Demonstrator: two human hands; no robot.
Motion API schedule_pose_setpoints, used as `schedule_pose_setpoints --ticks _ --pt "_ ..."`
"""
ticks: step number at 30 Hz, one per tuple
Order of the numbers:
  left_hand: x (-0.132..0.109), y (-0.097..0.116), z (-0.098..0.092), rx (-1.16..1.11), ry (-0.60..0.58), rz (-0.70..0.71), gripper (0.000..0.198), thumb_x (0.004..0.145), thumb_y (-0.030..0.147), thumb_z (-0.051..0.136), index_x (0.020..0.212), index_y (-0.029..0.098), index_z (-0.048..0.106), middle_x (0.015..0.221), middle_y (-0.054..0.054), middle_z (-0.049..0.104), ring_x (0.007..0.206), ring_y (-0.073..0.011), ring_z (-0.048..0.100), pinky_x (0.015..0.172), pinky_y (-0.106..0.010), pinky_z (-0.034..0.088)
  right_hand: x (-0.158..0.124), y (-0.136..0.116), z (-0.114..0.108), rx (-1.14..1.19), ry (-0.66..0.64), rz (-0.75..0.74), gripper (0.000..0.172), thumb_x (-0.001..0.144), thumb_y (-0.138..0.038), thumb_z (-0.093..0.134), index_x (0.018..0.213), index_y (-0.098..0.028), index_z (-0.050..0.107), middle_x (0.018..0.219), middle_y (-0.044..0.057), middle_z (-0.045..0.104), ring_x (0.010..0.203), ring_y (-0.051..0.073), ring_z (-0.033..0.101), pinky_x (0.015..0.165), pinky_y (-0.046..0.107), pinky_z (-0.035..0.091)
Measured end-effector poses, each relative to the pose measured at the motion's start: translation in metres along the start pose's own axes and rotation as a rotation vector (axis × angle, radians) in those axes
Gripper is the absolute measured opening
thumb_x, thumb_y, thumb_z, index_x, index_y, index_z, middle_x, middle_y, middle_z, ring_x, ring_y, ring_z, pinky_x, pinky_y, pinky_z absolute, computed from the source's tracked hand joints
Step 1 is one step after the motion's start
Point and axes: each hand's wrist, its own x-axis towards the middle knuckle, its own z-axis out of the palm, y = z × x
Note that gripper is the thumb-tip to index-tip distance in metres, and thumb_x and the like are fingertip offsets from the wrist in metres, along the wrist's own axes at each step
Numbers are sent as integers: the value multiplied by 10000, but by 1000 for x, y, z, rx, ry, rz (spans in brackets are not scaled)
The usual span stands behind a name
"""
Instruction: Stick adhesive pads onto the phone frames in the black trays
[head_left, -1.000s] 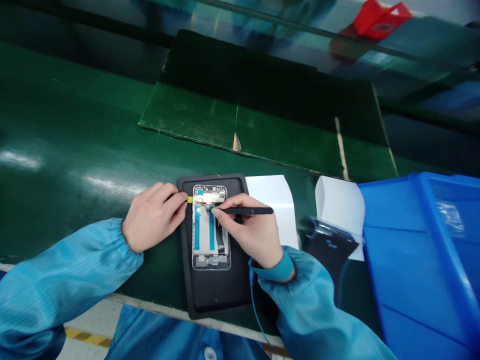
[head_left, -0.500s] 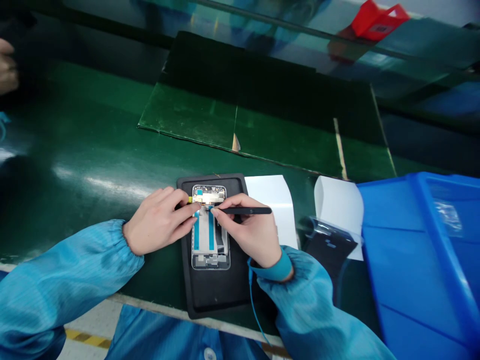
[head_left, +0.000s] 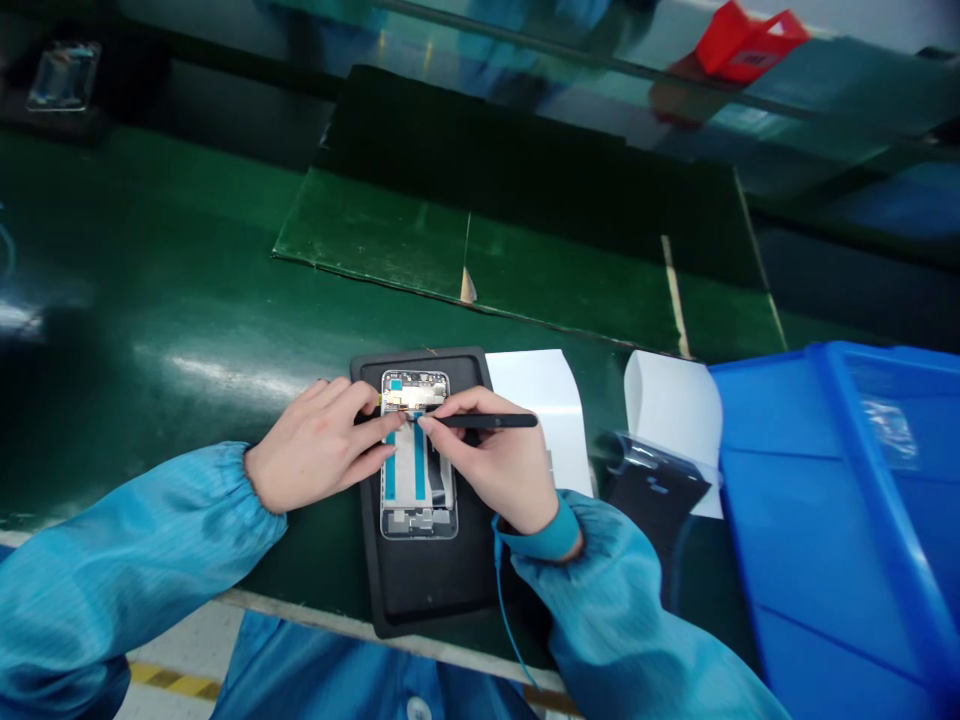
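Note:
An opened smartphone [head_left: 405, 480] lies on a black tray [head_left: 431, 590], its circuit board at the top and blue strips down the middle. My left hand [head_left: 319, 445] reaches in from the left, fingers closed against the phone's upper left edge, one fingertip resting on its inside below the board. Pinched between thumb and fingers of my right hand [head_left: 502, 460] are slim black tweezers [head_left: 499, 421]. Their tip points left, near the left fingertip at the board's lower edge. Exactly what the tip touches is too small to make out.
White paper sheets [head_left: 544, 385] lie right of the tray. A dark sheet with clear film [head_left: 656, 490] sits beside a blue bin [head_left: 780, 500]. A green board [head_left: 540, 270] spans the back, a red holder [head_left: 750, 45] beyond. Another phone [head_left: 65, 75] is at far left. A wrist-strap cord [head_left: 504, 600] hangs down.
Both hands stay at the phone with barely any movement; the view shifts slightly. The other person's hand at far left has gone out of view, and a phone shows there.

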Motion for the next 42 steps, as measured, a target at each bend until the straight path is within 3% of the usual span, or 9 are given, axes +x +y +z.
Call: schedule_pose_setpoints --ticks 8,14,22,28,34,42 --pt "1 2 -2 -6 -27 -21 352 996 394 447 1235 220 639 978 -88 537 857 -227 485 716 -358 419 0 -4 0 6 -12 19 101 804 -260 737 795 -204 653 659 -13 632 555 128 567 525 251 487" --pt "0 3 -1 24 -29 -22 351 990 395 456 1247 232 631 986 -88 537 856 -233 478 701 -361 399 5 -1 -8 35 39 23 136 794 -286 757 823 -205 652 778 25 680 666 170 627 595 294 518" --pt "3 4 -4 67 -61 -4 336 977 358 491 1280 284 616 979 -81 532 849 -225 456 690 -334 376 -13 -23 -21 164 66 33 164 789 -299 786 825 -210 653 827 44 701 769 206 673 701 330 546" --pt "0 3 0 -14 31 16 265 978 380 510 1096 281 726 985 -73 552 855 -206 460 719 -328 408 -30 -6 -12 234 50 73 162 789 -300 785 826 -209 656 815 39 703 747 193 675 685 316 554" --pt "-3 4 3 -3 62 -32 328 966 414 525 1160 216 700 1009 -93 578 858 -218 505 727 -355 440 -31 5 -8 280 70 48 138 795 -271 784 845 -221 666 841 31 704 792 193 683 722 315 558" --pt "0 -1 -3 -60 26 33 259 972 369 534 1093 256 732 1000 -76 576 844 -196 489 713 -322 418 -33 5 -10 294 46 33 125 804 -246 774 841 -224 657 841 27 710 781 187 681 717 311 551"
